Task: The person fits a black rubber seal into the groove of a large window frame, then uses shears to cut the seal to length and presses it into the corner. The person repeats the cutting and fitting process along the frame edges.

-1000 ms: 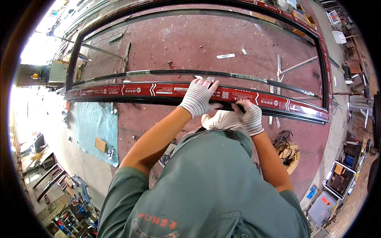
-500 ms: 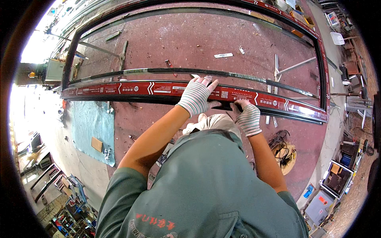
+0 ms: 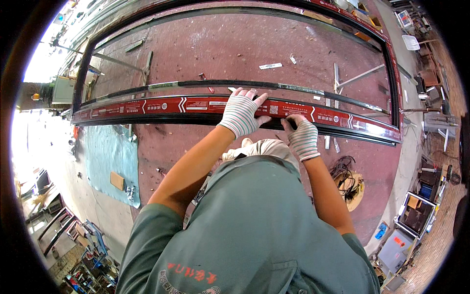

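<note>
Short-sleeved grey-green shirt with red lettering low on the front, bare forearms, white knit gloves with faint stripes on left hand [image 3: 242,113] and right hand [image 3: 302,136], ribbed cuffs, light trousers at the knee

Both bare forearms reach up from the lower frame; the gloved left hand [image 3: 241,112] lies flat, fingers spread, the gloved right hand [image 3: 302,138] curled beside it

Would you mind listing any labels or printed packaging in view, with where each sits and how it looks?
Red film strip: wraps the near frame bar under both hands, long and narrow, red with white arrows and marks.
White label: flat on the red floor inside the frame, small rectangle.
</note>
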Action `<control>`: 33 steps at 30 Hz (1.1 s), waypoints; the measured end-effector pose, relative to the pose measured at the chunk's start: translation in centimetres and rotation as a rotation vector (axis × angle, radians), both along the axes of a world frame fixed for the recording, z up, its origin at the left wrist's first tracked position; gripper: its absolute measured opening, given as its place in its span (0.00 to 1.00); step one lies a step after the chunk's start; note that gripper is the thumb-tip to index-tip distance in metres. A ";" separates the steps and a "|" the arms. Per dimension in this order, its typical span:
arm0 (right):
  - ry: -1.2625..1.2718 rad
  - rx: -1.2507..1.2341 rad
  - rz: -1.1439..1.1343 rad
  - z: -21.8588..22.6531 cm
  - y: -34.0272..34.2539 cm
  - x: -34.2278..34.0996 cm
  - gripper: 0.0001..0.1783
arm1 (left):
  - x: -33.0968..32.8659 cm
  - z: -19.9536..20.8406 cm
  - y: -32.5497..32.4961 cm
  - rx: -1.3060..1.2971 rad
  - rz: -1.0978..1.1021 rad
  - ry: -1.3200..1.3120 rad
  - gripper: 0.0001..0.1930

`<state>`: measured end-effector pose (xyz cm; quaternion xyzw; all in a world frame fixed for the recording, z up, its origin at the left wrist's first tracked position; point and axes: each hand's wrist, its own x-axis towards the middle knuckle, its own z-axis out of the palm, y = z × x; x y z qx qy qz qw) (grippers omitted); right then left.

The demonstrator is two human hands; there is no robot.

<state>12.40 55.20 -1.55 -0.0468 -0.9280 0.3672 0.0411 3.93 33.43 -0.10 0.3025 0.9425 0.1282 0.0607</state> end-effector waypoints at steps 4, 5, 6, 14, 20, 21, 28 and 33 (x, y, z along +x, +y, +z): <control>-0.044 0.012 -0.028 0.1 -0.3 0.0 0.14 | 0.2 0.5 0.1 -0.033 0.011 0.017 0.39; -0.055 0.013 -0.039 0.3 -0.4 0.0 0.14 | 0.2 0.5 0.2 -0.026 0.018 0.009 0.39; -0.071 0.008 -0.051 0.2 -0.4 0.0 0.14 | 0.2 0.5 0.3 -0.019 0.022 0.003 0.39; -0.248 0.046 -0.038 1.4 -0.3 -1.0 0.16 | 0.4 0.1 -0.4 0.005 0.022 0.033 0.41; -0.217 0.013 -0.037 -0.1 0.1 -0.8 0.16 | 0.7 0.5 0.1 -0.032 0.030 0.033 0.39; -0.204 0.003 -0.038 0.0 0.0 -0.7 0.16 | 0.8 0.4 0.1 -0.039 0.035 0.027 0.38; -0.183 0.024 -0.083 0.7 -0.6 -0.4 0.15 | 1.1 0.2 0.3 -0.007 0.049 0.053 0.35; -0.187 0.017 -0.107 0.9 -1.0 -0.4 0.15 | 0.7 0.4 -0.3 0.002 0.017 0.026 0.36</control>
